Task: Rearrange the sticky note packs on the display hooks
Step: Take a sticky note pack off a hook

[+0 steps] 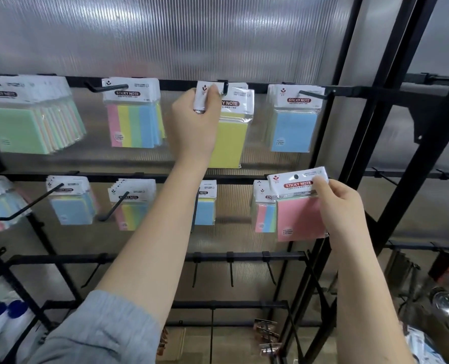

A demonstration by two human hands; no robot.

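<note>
My left hand point(196, 122) pinches the white header of a yellow sticky note pack point(230, 143) at the tip of the top-row middle hook point(224, 88). More packs hang behind it on that hook. My right hand point(336, 203) holds a pink sticky note pack point(300, 219) by its header's right edge, off any hook, in front of the lower row's right-hand packs point(264, 214). A blue pack point(293, 130) hangs on the top-right hook.
Multicolour packs point(133, 124) and a thick green bundle point(26, 127) hang at the top left. The lower row carries blue point(71, 208), striped point(130, 211) and small blue packs point(205, 211). Bare hooks point(231, 269) line the rail below. A black frame post point(391, 127) rises at right.
</note>
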